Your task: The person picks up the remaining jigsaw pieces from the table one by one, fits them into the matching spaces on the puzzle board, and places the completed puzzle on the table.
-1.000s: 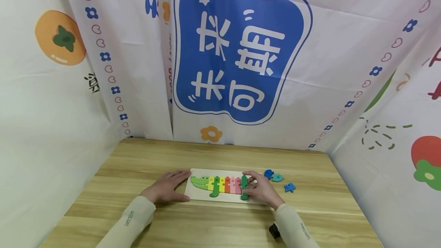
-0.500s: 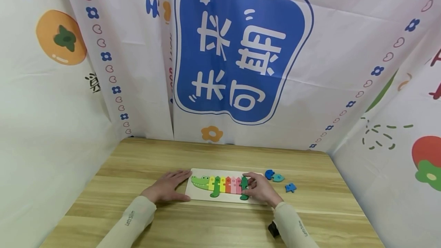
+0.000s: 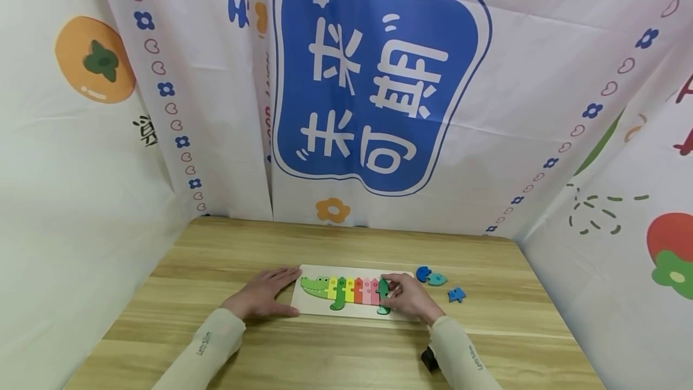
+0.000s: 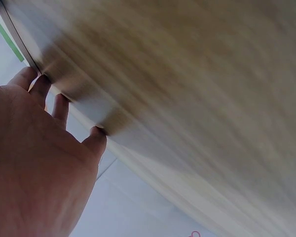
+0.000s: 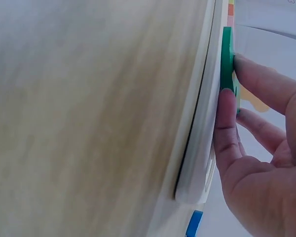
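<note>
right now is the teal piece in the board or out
Out: in the head view, the teal piece lies on the table, to the right of the board, beside a dark blue piece.

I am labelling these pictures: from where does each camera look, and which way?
Head: on the head, looking forward and down at the puzzle board; left hand, right hand and sleeves show.
Left wrist: on that wrist, facing the tabletop; left hand shows.
Right wrist: on that wrist, facing the held green piece; right hand shows.
Shared: the head and right wrist views both show that piece.
</note>
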A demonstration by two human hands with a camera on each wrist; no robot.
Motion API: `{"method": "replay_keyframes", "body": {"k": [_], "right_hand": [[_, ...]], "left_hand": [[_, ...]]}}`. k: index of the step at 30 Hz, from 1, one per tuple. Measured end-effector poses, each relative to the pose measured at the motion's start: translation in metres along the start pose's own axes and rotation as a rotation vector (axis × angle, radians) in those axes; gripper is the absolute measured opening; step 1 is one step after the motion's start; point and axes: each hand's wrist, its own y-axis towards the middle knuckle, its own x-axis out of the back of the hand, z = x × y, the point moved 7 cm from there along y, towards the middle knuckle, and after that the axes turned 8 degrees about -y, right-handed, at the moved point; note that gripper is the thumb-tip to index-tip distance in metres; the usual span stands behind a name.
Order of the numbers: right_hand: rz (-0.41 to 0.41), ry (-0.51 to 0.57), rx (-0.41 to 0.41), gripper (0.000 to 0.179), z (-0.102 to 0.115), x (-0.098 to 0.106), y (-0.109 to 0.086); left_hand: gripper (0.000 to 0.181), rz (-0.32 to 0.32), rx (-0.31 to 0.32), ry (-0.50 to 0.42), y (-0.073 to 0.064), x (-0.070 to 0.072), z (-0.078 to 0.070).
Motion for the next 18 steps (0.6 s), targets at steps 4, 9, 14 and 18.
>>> {"method": "replay_keyframes", "body": {"k": [4,9,14,18], "right_hand": [[0.003,-0.013,0.012,0.063,-0.0001,-0.0011,0.0005],[0.012,-0.035,0.023,0.063,0.0012,-0.0022,0.0008],[0.015,-0.065,0.028,0.063,0.0027,-0.0023,0.0014],[0.020,-0.115,0.022,0.063,0.0034,-0.0034,0.0019]], "left_hand": [[0.100,-0.003,-0.002,-0.002,0.0007,-0.0001,0.0005],[0.100,-0.002,0.001,0.002,0.0015,-0.0007,0.0017],[0.100,0.000,0.004,0.004,0.0010,-0.0006,0.0014],[0.101,-0.004,0.002,0.009,0.0008,-0.0009,0.0014]]}}
